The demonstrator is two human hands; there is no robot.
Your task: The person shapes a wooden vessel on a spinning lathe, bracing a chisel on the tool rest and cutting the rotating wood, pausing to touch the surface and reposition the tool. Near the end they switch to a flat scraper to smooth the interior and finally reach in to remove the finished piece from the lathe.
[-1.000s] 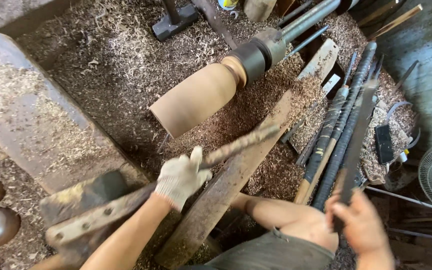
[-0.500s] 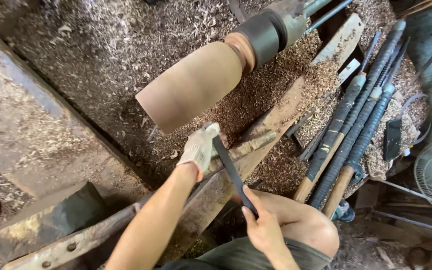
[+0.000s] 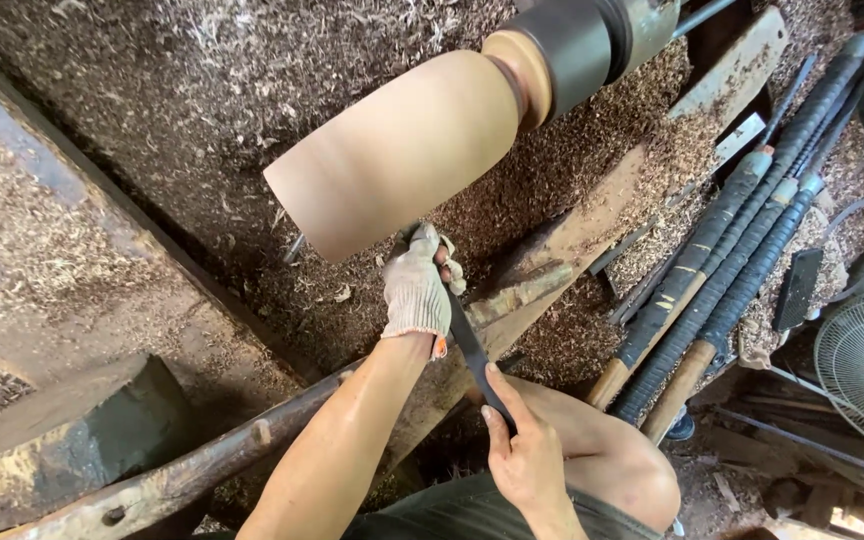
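No container shows; shavings blanket the floor. The blank, smooth pale wood tapering outward, sits on the lathe chuck. The gloved left hand is closed round the front of a dark chisel just under the blank; the bare right hand clamps its rear end. Since half a second ago both hands have pushed the chisel nearer the blank.

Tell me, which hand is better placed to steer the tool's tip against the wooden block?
Probably the left hand. It wears a glove, grips the dark tool near its tip, right under the wooden block. The bare right hand holds the tool's back end, near the knee.
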